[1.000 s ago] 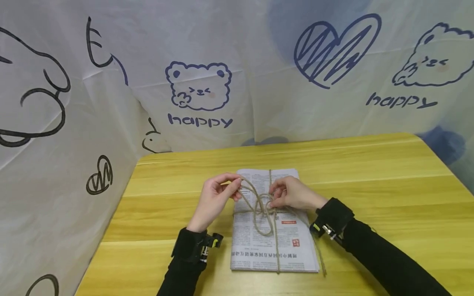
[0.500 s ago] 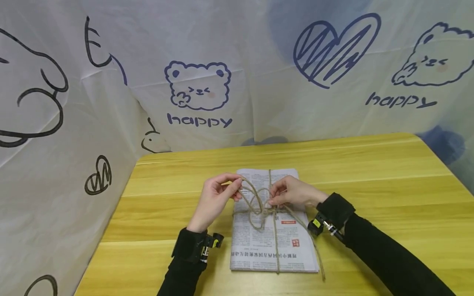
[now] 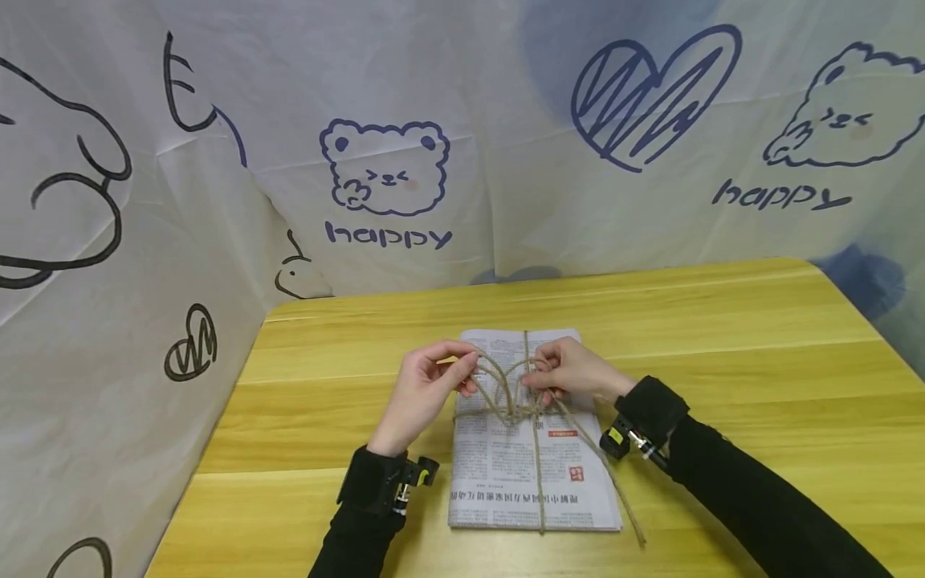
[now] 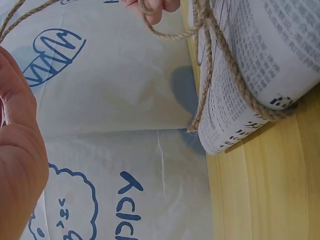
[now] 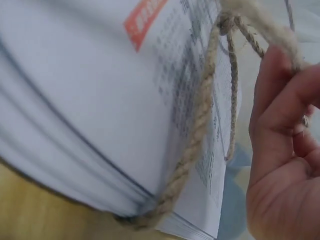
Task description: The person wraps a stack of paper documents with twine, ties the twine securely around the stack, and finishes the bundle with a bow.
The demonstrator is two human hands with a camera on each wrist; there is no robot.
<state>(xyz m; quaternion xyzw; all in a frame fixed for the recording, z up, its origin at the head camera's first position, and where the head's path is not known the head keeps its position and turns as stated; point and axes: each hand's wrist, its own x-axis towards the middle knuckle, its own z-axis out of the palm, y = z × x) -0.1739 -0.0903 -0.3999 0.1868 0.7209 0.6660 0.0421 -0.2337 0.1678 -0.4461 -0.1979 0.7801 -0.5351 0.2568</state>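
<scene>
A stack of folded newspapers lies on the table, bound crosswise with jute twine. The strands meet in a knot on top of the stack. Above the upper left part of the papers, my left hand pinches a raised loop of twine between thumb and fingers. My right hand, just right of the crossing, pinches another loop of the twine. In the right wrist view, twine passes over the curled fingers of that hand. A loose end trails past the right edge of the stack.
The yellow wood-grain table extends around the stack on all sides. A white cloth printed with bears and hearts hangs behind it and along the left. Black bands with small cameras circle both wrists.
The loose loop that hung down over the papers has been drawn up towards the knot. My right hand has risen slightly with its twine, and the trailing end has shifted to the right.
</scene>
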